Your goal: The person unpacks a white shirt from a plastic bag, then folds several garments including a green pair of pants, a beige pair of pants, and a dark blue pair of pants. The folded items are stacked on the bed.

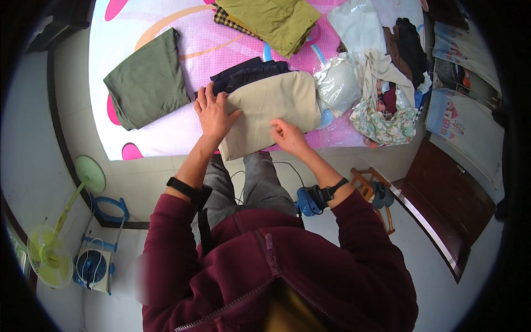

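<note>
A folded beige cloth garment (269,103) lies on the bed's patterned sheet (199,141), over a dark navy folded garment (253,74). My left hand (213,112) rests with spread fingers on the beige garment's left end, its fingertips reaching the navy cloth. Curled fingers show on my right hand (287,135), above the garment's near right part; whether they pinch the fabric cannot be seen. To the left lies a folded olive-grey garment (149,83).
Yellow-green folded clothes (274,20) lie at the far side. Plastic-wrapped items (338,83) and a heap with a floral cloth (381,124) are at the right. A green pedestal fan (52,257) stands on the left; a wooden stool (365,186) is near the right wall.
</note>
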{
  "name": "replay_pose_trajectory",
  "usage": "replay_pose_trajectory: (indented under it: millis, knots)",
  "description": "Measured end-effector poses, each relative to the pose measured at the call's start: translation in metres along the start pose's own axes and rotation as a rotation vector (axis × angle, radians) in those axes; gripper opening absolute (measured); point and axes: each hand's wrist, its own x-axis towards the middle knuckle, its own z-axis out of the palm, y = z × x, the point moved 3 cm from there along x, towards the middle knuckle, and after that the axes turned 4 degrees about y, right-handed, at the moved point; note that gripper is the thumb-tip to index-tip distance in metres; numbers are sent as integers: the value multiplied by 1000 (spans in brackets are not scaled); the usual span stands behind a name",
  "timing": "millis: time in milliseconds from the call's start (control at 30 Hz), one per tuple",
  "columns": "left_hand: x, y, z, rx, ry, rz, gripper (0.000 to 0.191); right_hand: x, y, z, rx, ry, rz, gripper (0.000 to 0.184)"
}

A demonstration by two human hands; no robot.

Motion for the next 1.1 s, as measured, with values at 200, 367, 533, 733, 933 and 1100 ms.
replay_pose_trajectory:
  millis: [200, 367, 533, 733, 933, 1100]
  knots:
    - [-7, 21, -6, -129, 6, 338, 19, -3, 22, 13, 396, -103, 189, 30]
    - [-12, 20, -10, -195, 11, 309, 8, -1, 31, 16, 429, -126, 196, 26]
    - [-11, -5, -8, -231, 238, 30, 76, -9, 67, 4, 429, 193, 329, 23]
    - [-43, -55, 29, -468, 55, -562, 104, -21, 74, -65, -126, 632, 385, 36]
    - [-46, -75, 49, -875, -142, -735, 105, 57, -26, -96, -569, 310, -439, 84]
    - [-23, -66, 45, -1052, -150, -655, 96, 136, -79, -66, -936, -193, -635, 116]
